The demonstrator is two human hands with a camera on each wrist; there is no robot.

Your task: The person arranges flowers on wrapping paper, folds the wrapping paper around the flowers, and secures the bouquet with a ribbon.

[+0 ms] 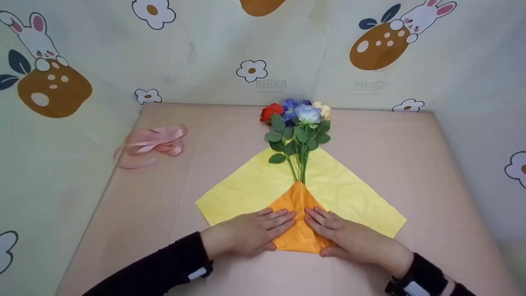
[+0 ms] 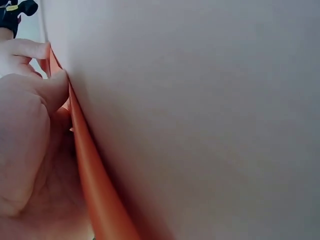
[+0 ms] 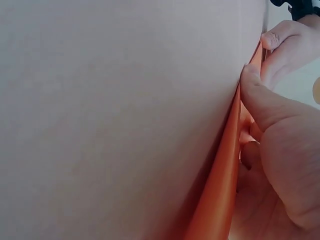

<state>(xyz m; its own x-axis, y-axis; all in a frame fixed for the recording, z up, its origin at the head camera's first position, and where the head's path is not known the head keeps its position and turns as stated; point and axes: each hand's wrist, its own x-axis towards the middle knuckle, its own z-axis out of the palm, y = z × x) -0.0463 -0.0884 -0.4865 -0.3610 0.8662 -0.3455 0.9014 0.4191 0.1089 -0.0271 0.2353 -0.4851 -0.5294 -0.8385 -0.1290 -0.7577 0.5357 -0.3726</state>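
Observation:
A bunch of flowers, with a red bloom (image 1: 271, 112), a pale blue bloom (image 1: 308, 114), blue-violet ones and a cream one, lies on a yellow sheet of paper (image 1: 242, 189). Its green stems (image 1: 303, 166) run down beneath an orange folded-up flap (image 1: 299, 230) that comes to a point at the top. My left hand (image 1: 254, 231) lies flat on the flap's left side, fingers stretched. The right hand (image 1: 349, 237) mirrors it on the other side. In both wrist views the thumbs are at the orange fold (image 2: 95, 180) (image 3: 220, 185) along the bottom. The lower stems are hidden.
A loose heap of pink ribbon (image 1: 154, 142) lies on the table (image 1: 431, 185) at the far left. Behind the table hangs a pale backdrop (image 1: 205, 53) printed with rabbits and flowers. Dark sleeves with wrist bands (image 1: 201, 263) cover the forearms.

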